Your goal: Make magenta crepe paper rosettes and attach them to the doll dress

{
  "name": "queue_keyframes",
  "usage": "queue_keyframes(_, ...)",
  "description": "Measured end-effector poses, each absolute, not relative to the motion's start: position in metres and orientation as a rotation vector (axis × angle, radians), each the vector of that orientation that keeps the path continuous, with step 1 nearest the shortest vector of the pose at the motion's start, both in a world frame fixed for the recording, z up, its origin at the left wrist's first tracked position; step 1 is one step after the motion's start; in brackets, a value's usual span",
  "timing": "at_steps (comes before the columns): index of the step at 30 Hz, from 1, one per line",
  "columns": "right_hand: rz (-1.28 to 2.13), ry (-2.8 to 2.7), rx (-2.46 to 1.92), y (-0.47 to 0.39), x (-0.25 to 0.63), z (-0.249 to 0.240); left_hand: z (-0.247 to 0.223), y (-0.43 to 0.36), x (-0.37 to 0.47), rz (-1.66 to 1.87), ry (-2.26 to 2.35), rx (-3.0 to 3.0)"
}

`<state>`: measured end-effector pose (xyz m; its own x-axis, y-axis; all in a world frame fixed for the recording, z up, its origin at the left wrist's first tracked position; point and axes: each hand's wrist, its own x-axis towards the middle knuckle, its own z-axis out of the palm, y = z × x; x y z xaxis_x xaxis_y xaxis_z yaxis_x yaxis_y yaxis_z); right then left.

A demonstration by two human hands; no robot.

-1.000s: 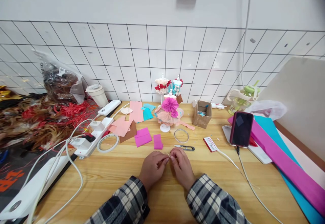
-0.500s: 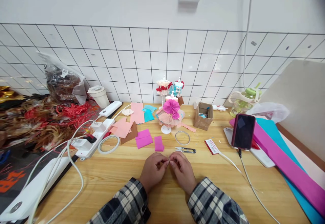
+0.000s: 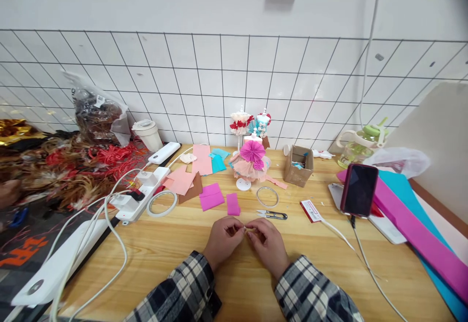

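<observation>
My left hand (image 3: 225, 240) and my right hand (image 3: 268, 245) meet fingertip to fingertip above the near middle of the table. Both are closed in a pinch; what lies between the fingers is too small to make out. Just beyond them lie thread snips (image 3: 272, 214) and a small magenta paper piece (image 3: 233, 204). A larger magenta piece (image 3: 211, 197) is left of that, and a roll of narrow tape (image 3: 267, 197) sits past the snips. Behind stands a miniature dress form in a peach skirt (image 3: 248, 168) with a magenta pleated rosette (image 3: 252, 151).
On the left are a power strip (image 3: 142, 198) with cables, a white tape roll (image 3: 162, 203), peach paper (image 3: 180, 180) and a feather heap (image 3: 66, 171), with part of another person's hand (image 3: 9, 194). Rightward are a cardboard box (image 3: 299, 167), a phone (image 3: 359, 189) and a bottle (image 3: 360, 146).
The view has shifted slightly, so the table's things appear further right. My fingertips stay together, with the right hand's fingers slightly altered. Another person's hand has come into view at the far left.
</observation>
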<state>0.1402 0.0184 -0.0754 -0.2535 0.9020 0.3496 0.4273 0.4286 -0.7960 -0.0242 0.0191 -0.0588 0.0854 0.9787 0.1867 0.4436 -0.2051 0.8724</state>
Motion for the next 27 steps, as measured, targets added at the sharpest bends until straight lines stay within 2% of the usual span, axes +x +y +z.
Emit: queue_keyframes(27,0.637,-1.809,-1.200,0.0159,0.1407,-0.0764,-0.0593,0.0178,-0.0252,1.001,1.482,1.760)
